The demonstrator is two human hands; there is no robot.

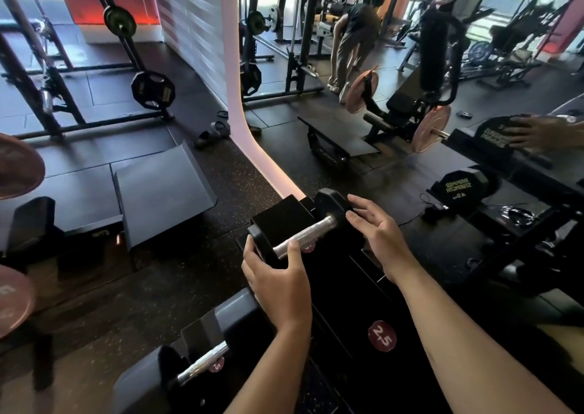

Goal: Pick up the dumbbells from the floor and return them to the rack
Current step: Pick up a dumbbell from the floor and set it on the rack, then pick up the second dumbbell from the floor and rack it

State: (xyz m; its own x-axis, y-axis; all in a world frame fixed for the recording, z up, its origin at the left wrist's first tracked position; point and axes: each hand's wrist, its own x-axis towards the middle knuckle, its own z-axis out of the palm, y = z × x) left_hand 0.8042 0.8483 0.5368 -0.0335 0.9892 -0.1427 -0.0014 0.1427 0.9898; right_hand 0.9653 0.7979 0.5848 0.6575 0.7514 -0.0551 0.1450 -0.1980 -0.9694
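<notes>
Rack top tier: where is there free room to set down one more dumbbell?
Free: the bare shelf between the held dumbbell and the near dumbbell, around the red 2.5 label. Crowded: the far end, where the left hand and right hand work.

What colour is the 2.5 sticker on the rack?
Dark red with white numbers, on the sticker, seen in the head view.

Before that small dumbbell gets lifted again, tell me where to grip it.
Grip the dumbbell by its bare knurled metal handle, coming from above. The handle lies level between two bulky black heads, and only the left hand's thumb touches it.
</notes>
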